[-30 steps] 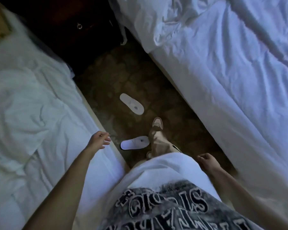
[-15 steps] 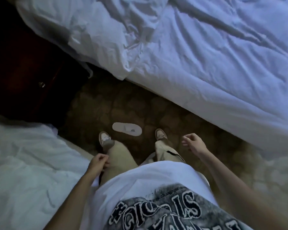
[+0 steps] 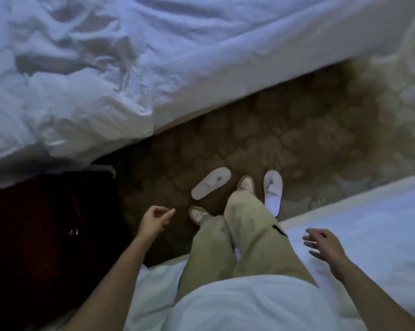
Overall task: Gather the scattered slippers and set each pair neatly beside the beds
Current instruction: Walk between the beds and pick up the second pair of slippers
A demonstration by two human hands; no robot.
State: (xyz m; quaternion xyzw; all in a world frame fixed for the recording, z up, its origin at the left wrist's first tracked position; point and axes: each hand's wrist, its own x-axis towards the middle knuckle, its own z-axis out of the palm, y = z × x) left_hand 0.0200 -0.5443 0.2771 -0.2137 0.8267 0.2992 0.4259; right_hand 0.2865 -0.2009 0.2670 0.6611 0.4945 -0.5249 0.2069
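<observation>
Two slippers on carpet between beds: left slipper (image 3: 211, 183) angled, right slipper (image 3: 272, 191) by near bed (image 3: 369, 235). Left hand (image 3: 154, 220) loosely curled, right hand (image 3: 326, 244) spread, both empty. I'd stoop next, gather both.

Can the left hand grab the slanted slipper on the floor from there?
Probably yes, after bending down. The left hand is empty and nothing lies between it and the slanted slipper.

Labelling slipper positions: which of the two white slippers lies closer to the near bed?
The right-hand slipper, lying by the near bed's edge beside the right shoe. The other slipper lies angled, mid-aisle.
</observation>
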